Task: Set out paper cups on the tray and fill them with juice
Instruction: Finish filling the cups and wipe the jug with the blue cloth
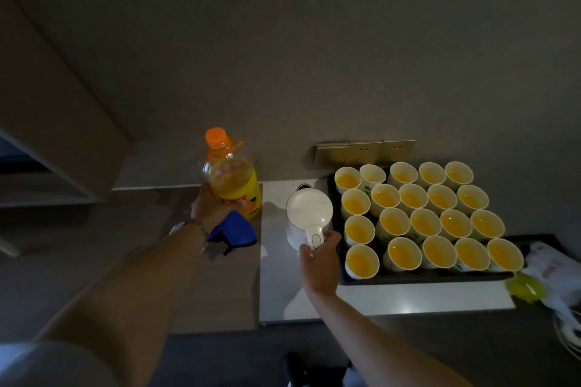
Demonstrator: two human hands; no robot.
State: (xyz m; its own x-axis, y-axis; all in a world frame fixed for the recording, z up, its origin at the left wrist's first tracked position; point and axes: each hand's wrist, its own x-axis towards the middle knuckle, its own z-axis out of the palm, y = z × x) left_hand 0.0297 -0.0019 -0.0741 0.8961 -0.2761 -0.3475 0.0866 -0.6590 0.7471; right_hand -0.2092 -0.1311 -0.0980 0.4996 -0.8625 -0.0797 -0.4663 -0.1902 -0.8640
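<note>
A dark tray [408, 277] on the white counter carries several white paper cups [404, 254], each holding orange juice. To its left stands a large juice bottle [234, 181] with an orange cap, upright on the counter. My left hand [211, 205] grips the bottle's lower body. A white electric kettle [309, 210] stands between the bottle and the tray. My right hand [320, 258] holds the kettle's handle, close to the tray's left edge.
A blue cloth [234, 231] lies by my left wrist. Wall sockets [366, 151] sit behind the tray. A white plastic bag [553, 273] and a yellow object [523, 287] lie right of the tray. A dark cabinet rises at the far left.
</note>
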